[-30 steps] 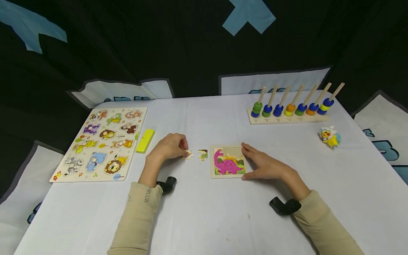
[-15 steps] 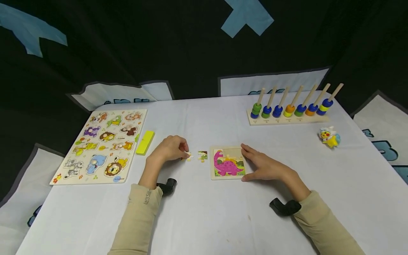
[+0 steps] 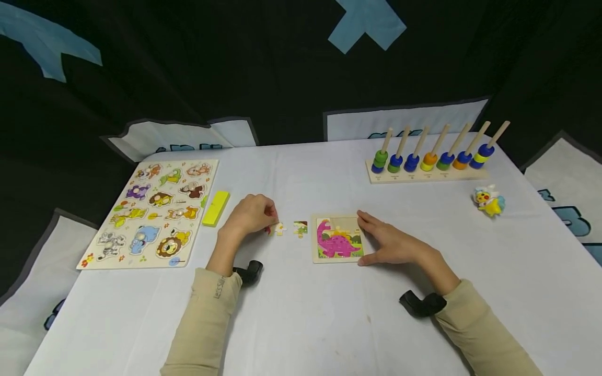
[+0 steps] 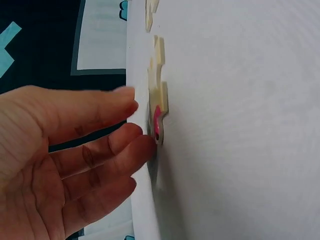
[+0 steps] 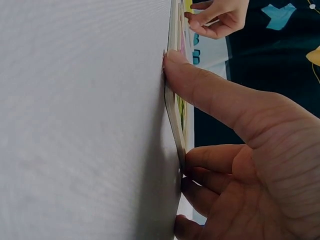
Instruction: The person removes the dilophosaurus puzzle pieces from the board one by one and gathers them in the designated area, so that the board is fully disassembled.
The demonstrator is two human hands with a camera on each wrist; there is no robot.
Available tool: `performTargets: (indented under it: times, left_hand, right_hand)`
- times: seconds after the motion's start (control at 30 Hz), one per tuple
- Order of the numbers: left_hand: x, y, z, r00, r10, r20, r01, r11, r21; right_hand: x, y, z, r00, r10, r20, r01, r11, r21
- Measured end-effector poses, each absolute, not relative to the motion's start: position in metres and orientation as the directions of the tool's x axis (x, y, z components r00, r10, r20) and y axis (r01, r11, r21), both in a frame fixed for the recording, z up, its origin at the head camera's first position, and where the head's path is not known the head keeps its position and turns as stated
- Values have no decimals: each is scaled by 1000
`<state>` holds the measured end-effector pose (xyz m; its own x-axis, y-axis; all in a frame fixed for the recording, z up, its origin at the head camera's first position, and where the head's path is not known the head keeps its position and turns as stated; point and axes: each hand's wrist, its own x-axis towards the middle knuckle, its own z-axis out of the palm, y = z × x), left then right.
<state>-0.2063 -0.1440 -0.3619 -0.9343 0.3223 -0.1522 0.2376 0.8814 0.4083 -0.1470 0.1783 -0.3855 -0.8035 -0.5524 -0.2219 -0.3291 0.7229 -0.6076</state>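
My left hand (image 3: 254,214) is over the table beside a jigsaw piece with a pink patch (image 4: 157,120). In the left wrist view thumb and fingers stand apart, with one fingertip at or very near that piece. Just right of it lies a white-and-yellow jigsaw piece (image 3: 280,228), then a green one (image 3: 300,228). My right hand (image 3: 388,243) holds the right side of a wooden puzzle board (image 3: 314,245), thumb at the near corner and fingers at the far corner. A pink dinosaur picture (image 3: 338,244) fills most of the board; bare wood shows at its upper right.
Left on the white table (image 3: 301,313) lies a large animal peg puzzle (image 3: 146,214), with a yellow block (image 3: 216,209) beside it. At the back right stands a wooden rack (image 3: 428,176) of pegs with coloured rings. A small yellow figurine (image 3: 489,201) stands before it.
My left fingers have lifted slightly from the jigsaw pieces, so the white-and-yellow piece shows more fully and pink appears beside it. The right hand and the board stay in place.
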Motion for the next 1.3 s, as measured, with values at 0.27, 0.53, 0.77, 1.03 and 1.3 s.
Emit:
performTargets:
  times: [0.27, 0.53, 0.77, 1.03, 1.3]
  left_hand:
    - [-206, -140, -359, -947, 281, -154, 205, 901, 384]
    - [-202, -136, -357, -946, 245, -210, 141, 899, 414]
    - [-204, -138, -354, -927, 283, -245, 165, 896, 411]
    - [-204, -136, -351, -915, 307, -260, 180, 891, 417]
    - [-196, -113, -349, -938, 282, -201, 170, 881, 441]
  right_hand:
    - [-148, 178, -384, -810, -540, -228, -320, 734, -600]
    - [-147, 179, -385, -805, -541, -244, -306, 731, -610]
    - [-147, 179, -386, -810, -540, -229, -321, 735, -597]
    - [-148, 179, -385, -816, -525, -242, -303, 745, -594]
    - [-147, 179, -387, -808, -539, -238, -312, 734, -604]
